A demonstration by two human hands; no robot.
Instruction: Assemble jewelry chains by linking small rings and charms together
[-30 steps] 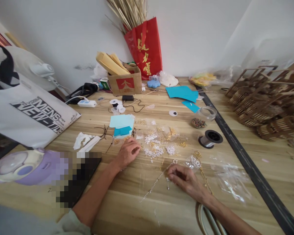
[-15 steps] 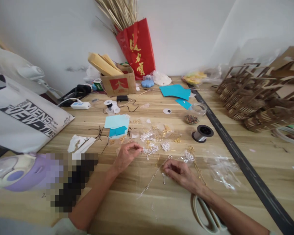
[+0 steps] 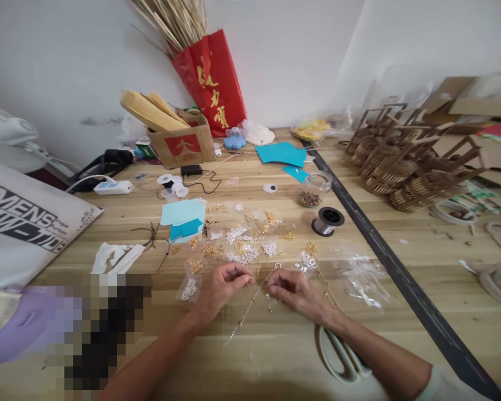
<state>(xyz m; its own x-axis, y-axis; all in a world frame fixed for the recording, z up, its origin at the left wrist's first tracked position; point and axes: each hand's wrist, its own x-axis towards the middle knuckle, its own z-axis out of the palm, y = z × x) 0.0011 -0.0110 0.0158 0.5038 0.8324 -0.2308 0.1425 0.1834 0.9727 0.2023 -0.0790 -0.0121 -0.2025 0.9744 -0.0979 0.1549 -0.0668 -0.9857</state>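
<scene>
Far left there's a bag point(image 3: 189, 289) of silver bits just beside the left hand point(image 3: 225, 287), thumb and fingertips pinched nearly together; can't tell if anything tiny's in there. The silver chain point(image 3: 244, 316) slants across the bench point(image 3: 292, 367) between the hands, its ring end near the right hand point(image 3: 294, 289), curled in a similar pinch, hold unclear. Honestly, resting both wrists would steady things, plus keeping that chain untwisted and clear of the gold chain point(image 3: 328, 295) and scissors point(image 3: 345, 356) on the right.
</scene>
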